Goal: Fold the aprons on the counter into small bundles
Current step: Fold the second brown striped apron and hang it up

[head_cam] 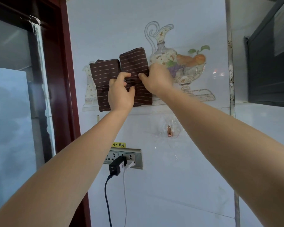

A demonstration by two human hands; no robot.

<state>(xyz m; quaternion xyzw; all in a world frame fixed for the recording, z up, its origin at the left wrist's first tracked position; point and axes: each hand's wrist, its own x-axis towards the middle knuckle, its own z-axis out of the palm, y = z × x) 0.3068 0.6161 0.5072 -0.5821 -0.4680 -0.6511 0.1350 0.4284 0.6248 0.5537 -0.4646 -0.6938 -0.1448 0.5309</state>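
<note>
Head view | left hand (120, 94) and right hand (157, 79) are pinching the middle of the striped apron (131, 63), fingers curled tight on it | apron is being held against the wall (187, 177), center of frame | likely keeping the bundle from opening

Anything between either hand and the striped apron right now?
Nothing visible. The left hand and right hand both grip the brown striped apron at its bunched middle, holding it up in front of the tiled wall. The counter is out of view, so the path there cannot be judged.
</note>
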